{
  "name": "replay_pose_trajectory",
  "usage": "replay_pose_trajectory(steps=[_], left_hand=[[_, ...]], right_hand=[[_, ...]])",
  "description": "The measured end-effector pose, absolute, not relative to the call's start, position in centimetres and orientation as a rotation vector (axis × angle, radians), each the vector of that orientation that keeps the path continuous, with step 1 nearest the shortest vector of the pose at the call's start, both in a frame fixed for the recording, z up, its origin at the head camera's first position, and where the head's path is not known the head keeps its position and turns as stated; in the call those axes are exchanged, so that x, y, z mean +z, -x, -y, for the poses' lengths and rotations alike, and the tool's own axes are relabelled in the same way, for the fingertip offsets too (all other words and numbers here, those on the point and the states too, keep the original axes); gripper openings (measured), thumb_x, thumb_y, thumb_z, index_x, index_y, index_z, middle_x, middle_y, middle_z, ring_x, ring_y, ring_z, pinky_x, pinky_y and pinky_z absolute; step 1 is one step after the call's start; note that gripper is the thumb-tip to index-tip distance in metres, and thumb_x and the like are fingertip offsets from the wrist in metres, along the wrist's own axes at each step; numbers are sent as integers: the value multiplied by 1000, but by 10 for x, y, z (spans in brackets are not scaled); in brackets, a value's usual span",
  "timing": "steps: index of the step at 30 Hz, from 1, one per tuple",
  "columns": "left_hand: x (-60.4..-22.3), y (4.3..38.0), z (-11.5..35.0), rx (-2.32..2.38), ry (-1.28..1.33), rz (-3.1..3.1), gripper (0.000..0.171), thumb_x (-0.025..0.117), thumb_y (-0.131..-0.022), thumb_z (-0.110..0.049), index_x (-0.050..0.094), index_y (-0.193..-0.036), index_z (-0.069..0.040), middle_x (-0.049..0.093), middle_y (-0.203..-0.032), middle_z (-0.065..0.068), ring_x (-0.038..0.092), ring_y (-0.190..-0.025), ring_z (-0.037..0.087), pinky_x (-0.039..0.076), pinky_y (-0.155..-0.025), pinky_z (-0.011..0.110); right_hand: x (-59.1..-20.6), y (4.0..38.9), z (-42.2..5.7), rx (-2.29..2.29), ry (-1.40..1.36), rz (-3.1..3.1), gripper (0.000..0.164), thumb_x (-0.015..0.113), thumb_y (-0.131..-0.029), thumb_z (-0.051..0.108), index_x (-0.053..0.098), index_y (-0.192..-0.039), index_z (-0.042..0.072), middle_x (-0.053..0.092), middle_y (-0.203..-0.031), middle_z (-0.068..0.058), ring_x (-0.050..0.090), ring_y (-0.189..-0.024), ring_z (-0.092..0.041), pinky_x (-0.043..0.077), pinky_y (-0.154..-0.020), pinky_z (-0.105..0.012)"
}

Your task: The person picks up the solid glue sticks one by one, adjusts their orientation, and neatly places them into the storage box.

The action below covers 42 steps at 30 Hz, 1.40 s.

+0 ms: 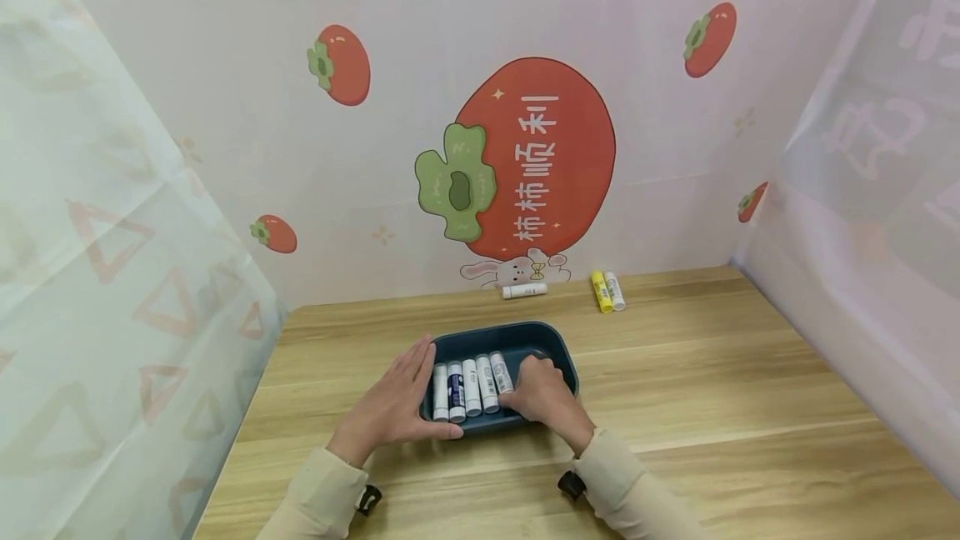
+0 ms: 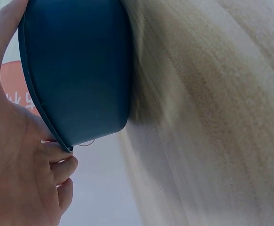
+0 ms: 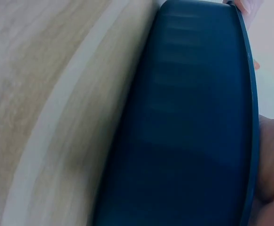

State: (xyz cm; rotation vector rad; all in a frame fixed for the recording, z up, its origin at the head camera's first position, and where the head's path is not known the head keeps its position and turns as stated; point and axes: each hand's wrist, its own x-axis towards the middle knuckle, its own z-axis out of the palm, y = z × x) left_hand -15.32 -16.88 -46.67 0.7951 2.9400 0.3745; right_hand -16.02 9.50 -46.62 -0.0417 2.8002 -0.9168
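A dark blue tray (image 1: 491, 330) on the wooden table holds several glue sticks lying side by side. Most are white, and one glue stick (image 1: 457, 390) has a dark blue label. My left hand (image 1: 393, 400) holds the tray's left end, thumb along the front rim and fingers along the side. Inside the right half is my right hand (image 1: 542, 394), fingers curled, its thumb at the lower end of the rightmost visible white glue stick (image 1: 501, 373). The right palm and fingers hide part of the tray floor. Both wrist views mostly show the tray's outer wall (image 2: 80, 70).
Behind the tray a white glue stick (image 1: 525, 291) lies by the back wall. Farther right, a yellow glue stick (image 1: 602, 292) lies against another white glue stick (image 1: 616, 292). Printed cloth (image 1: 390, 148) encloses the table (image 1: 712, 382) at the back and both sides.
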Motion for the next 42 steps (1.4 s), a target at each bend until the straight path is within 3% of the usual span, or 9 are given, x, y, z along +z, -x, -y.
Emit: replay_pose_trajectory(steps=[5,14,19,23,28,33,42], left_hand=[[-467,152,169,382,-790,-2942,137,62,-78,-91,18,-167,5,14,-177,22,18,-165,38,25,-133,56],[-466,151,168,373,-786,-2944,138,61,-78,-92,17,-167,4,12,-178,21,17,-165,37,25,-133,56],[-467,152,169,364,-782,-2948,138,60,-78,-92,17,-167,4,13,-177,21,18,-165,37,24,-133,56],[-468,152,168,361,-776,-2948,138,60,-78,-92,17,-167,4,13,-177,21,17,-165,37,24,-133,55],[-469,153,168,356,-778,-2953,138,61,-77,-92,18,-167,4,13,-178,20,17,-166,36,24,-133,56],[-470,153,168,359,-771,-2947,138,61,-77,-93,17,-167,3,11,-178,19,16,-166,35,23,-133,55],[-468,154,168,351,-777,-2944,138,61,-77,-92,17,-167,4,12,-178,20,17,-166,36,24,-133,56]], right_hand=[[-466,160,-95,-926,99,-2768,49,88,-86,26,55,-52,13,41,-53,5,50,-50,-14,38,-49,-25],[-462,158,-102,-933,268,-2741,34,88,-87,23,72,-59,12,54,-57,5,51,-54,-12,38,-51,-23],[-456,160,-111,-920,293,-2734,24,86,-89,24,76,-71,13,64,-68,2,57,-61,-13,44,-55,-24],[-446,163,-122,-958,339,-2757,16,85,-89,20,79,-87,6,72,-81,-2,62,-69,-13,56,-62,-28],[-433,172,-141,-1008,334,-2802,25,84,-92,18,78,-107,-1,76,-94,-6,68,-80,-13,65,-75,-33],[-423,190,-170,-1063,287,-2911,28,80,-94,20,77,-112,-2,79,-98,-10,73,-85,-15,66,-76,-33],[-415,231,-229,-1219,160,-3088,38,74,-99,22,72,-119,-10,78,-110,-26,78,-98,-35,67,-81,-43]])
